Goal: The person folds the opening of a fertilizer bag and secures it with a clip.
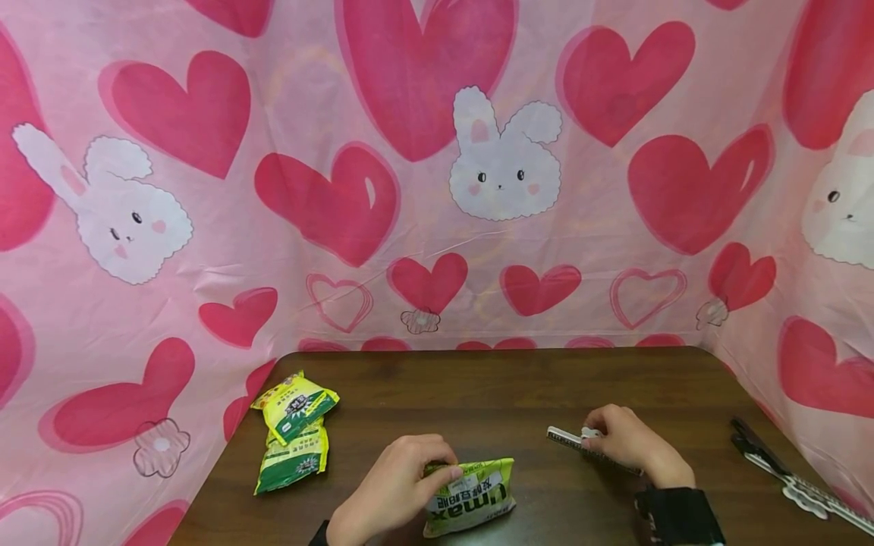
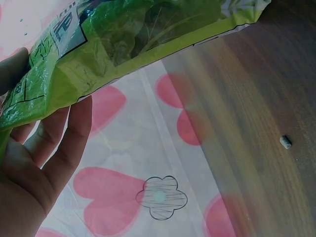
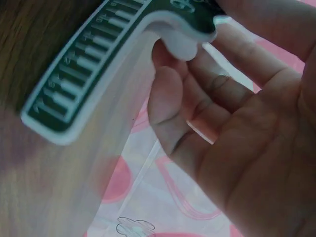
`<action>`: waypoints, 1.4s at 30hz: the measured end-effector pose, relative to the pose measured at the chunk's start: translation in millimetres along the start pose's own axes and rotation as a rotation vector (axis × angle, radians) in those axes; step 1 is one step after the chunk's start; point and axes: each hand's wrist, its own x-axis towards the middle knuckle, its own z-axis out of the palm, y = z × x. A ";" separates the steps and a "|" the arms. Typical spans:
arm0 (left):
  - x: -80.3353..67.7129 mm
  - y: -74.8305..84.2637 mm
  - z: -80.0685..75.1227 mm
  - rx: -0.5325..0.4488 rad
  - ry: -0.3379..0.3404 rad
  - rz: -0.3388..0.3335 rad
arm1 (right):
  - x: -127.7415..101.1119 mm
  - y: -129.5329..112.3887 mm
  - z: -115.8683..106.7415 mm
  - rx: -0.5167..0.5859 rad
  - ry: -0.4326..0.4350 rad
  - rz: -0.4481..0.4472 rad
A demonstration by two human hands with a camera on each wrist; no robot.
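My left hand (image 1: 403, 481) grips the top left end of a green packet (image 1: 471, 500) printed "Umax", with the thumb on the near face. In the left wrist view the packet (image 2: 148, 39) is crinkled and shiny, and the fingers (image 2: 66, 136) reach behind it. Farther right, my right hand (image 1: 628, 444) pinches a flat ruler (image 1: 565, 436) by the wavy bump on its edge. Dark green with white piano keys, the ruler (image 3: 74, 84) has a white border in the right wrist view; its far part runs under the hand.
Two yellow-and-green packets (image 1: 297, 409) overlap at the table's left. By the right edge lie a slim black object (image 1: 754, 447) and a white ruler-like strip (image 1: 812, 497) with a wavy side. A small grey pellet (image 2: 286, 141) lies on the wood. Pink heart-patterned cloth (image 1: 410, 205) surrounds the brown table (image 1: 437, 394).
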 end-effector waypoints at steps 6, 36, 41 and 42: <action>-0.2 0.0 0.2 0.018 0.007 0.013 | 0.0 -6.9 0.5 0.026 0.005 -0.085; -1.1 1.0 1.9 0.036 0.019 0.014 | -8.0 -54.9 0.9 0.211 0.067 -0.387; -1.0 1.3 2.0 0.042 0.019 0.011 | -17.7 -79.0 -4.6 0.255 0.027 -0.494; -0.9 1.4 1.9 0.040 0.019 0.007 | -18.6 -83.3 -4.6 0.256 0.022 -0.512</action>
